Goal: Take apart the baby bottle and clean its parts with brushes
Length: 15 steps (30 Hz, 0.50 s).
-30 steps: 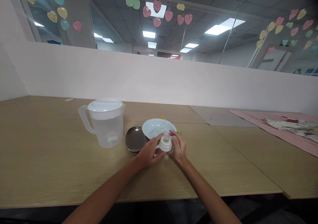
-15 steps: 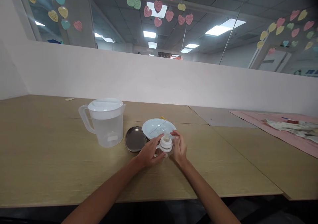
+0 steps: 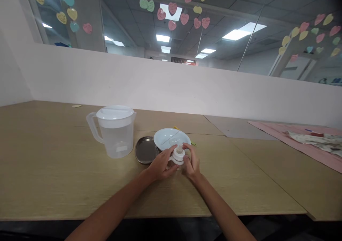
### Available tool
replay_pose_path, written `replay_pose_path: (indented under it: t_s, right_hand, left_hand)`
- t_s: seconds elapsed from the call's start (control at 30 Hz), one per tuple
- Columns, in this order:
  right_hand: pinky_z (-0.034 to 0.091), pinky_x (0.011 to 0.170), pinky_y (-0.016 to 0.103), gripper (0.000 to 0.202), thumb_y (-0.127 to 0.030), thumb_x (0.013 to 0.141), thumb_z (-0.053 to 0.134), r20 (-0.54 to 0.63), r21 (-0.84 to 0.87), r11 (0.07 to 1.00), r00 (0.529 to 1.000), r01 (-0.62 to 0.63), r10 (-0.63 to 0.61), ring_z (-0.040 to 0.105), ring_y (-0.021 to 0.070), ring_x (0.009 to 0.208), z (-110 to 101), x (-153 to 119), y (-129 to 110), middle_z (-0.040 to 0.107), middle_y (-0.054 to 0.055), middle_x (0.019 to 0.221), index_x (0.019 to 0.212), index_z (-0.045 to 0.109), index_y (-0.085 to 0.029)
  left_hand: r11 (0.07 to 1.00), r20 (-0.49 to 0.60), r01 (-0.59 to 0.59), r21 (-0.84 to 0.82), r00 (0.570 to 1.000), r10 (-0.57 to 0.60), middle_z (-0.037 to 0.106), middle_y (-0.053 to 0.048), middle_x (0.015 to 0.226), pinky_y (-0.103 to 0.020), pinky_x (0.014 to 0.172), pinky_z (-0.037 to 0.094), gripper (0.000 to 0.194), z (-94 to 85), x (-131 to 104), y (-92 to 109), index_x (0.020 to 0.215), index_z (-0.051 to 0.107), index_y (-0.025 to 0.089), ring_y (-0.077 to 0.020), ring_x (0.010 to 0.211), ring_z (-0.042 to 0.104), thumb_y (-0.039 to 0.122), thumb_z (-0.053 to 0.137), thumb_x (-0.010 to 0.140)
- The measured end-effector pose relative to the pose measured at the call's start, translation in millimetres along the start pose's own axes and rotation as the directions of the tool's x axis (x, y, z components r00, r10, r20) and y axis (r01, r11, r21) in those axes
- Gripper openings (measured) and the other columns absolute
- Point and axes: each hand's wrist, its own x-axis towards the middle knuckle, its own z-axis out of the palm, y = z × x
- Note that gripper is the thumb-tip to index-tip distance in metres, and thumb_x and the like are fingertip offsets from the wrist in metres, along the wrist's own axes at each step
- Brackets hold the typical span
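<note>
A baby bottle (image 3: 178,155) with a white collar and a clear teat stands upright between my hands, close to the front of a white bowl. From the left, my left hand (image 3: 161,164) is wrapped round its side. On the right, my right hand (image 3: 191,162) has its fingers pressed on the white collar. The white bowl (image 3: 162,137) holds something clear, and a metal tray (image 3: 145,150) sits at its left. The bottle's lower body is mostly hidden by my fingers.
A clear lidded pitcher (image 3: 117,137) stands left of the tray. Yellow and green items (image 3: 193,144) show beside the bowl. On the far right lies a pink cloth (image 3: 269,128) with things on it. A white wall (image 3: 160,87) rises behind the table (image 3: 80,184).
The fingers of my right hand have moved slightly, closing in on the bottle's collar. The green item beside the bowl has come into sight. The whole view has shifted a little.
</note>
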Motion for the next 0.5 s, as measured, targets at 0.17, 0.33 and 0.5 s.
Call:
replay_pose_path:
  t_s: [0.17,0.33,0.5]
  right_hand:
    - [0.044,0.085,0.041,0.036,-0.035,0.092,0.029,-0.104,0.016,0.992,0.987,-0.123,0.124,0.056,0.0217,0.097,2.9,-0.5,0.2,0.058,0.009,0.103,0.118,0.048,-0.019]
    - [0.042,0.087,0.042,0.04,-0.039,0.087,0.041,0.007,-0.076,0.997,1.0,0.008,-0.008,0.054,0.0238,0.098,-0.4,2.1,-5.3,0.058,0.01,0.104,0.12,0.048,-0.019]
    - [0.043,0.08,0.043,0.04,-0.038,0.082,0.051,0.121,-0.172,0.976,0.986,0.137,-0.117,0.056,0.0244,0.088,-1.9,7.2,-10.0,0.061,0.009,0.098,0.118,0.05,-0.02]
  left_hand:
    - [1.0,0.014,0.015,0.012,1.0,-0.015,0.051,-0.017,0.125,-0.039,0.094,0.043,0.066,0.5,-0.6,-0.9,0.138,0.02,0.013,-0.0254,0.11,0.052,0.039,0.049,0.084]
    - [0.999,0.026,0.037,-0.005,0.999,-0.037,0.052,-0.017,0.123,-0.039,0.093,0.043,0.066,-0.5,-0.2,1.0,0.138,0.02,0.013,-0.0255,0.108,0.053,0.04,0.048,0.084]
    - [0.999,0.017,0.036,-0.001,0.999,-0.036,0.049,-0.017,0.127,-0.04,0.095,0.042,0.065,-0.8,0.2,2.2,0.139,0.019,0.014,-0.0257,0.112,0.052,0.038,0.047,0.085]
